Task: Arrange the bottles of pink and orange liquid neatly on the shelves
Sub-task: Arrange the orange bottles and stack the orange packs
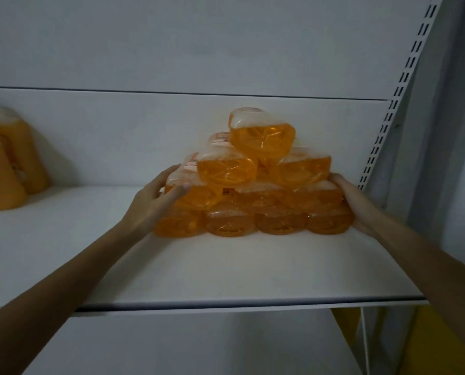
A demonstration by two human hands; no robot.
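Several bottles of orange liquid lie on their sides in a pyramid stack (255,185) on the white shelf (226,272), their bases facing me. The top bottle (262,136) sits alone above two rows and a bottom row. My left hand (158,198) wraps around the left end bottle of the second row (198,197), thumb across its base. My right hand (358,204) presses flat against the right side of the stack, fingers along the lowest right bottles. No pink bottles are in view.
Two larger orange jugs (6,166) stand upright at the shelf's far left. A slotted white upright (396,104) rises on the right. The shelf's front edge (198,305) runs below my forearms, with a lower shelf underneath.
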